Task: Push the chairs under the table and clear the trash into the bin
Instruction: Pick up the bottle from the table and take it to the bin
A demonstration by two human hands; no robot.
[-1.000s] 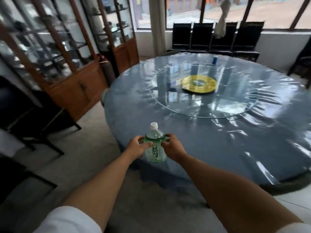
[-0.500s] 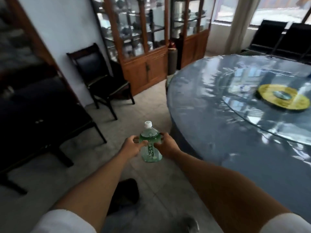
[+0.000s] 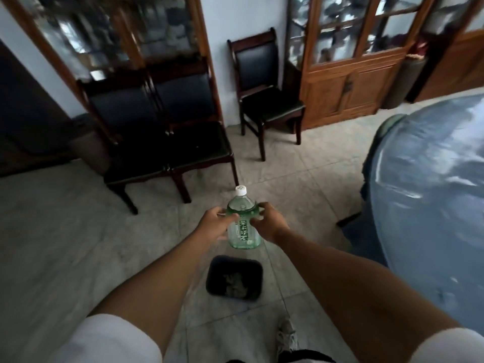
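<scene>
I hold a clear green plastic bottle [image 3: 242, 221] with a white cap upright in front of me. My left hand [image 3: 213, 223] grips its left side and my right hand [image 3: 269, 222] grips its right side. A small black bin [image 3: 234, 278] with some crumpled trash inside stands on the floor just below and nearer to me than the bottle. The round table [image 3: 429, 195] under a blue plastic cover fills the right side.
Two dark wooden chairs [image 3: 167, 132] stand side by side ahead on the left, and a third chair [image 3: 264, 93] stands against the wall. Glass-fronted wooden cabinets [image 3: 351, 61] line the wall. My shoe [image 3: 286, 336] shows on the tiled floor [image 3: 65, 244].
My view has swung left, away from the table top. The bottle, held in both hands throughout, has come off the table edge and now hangs above the floor near the bin.
</scene>
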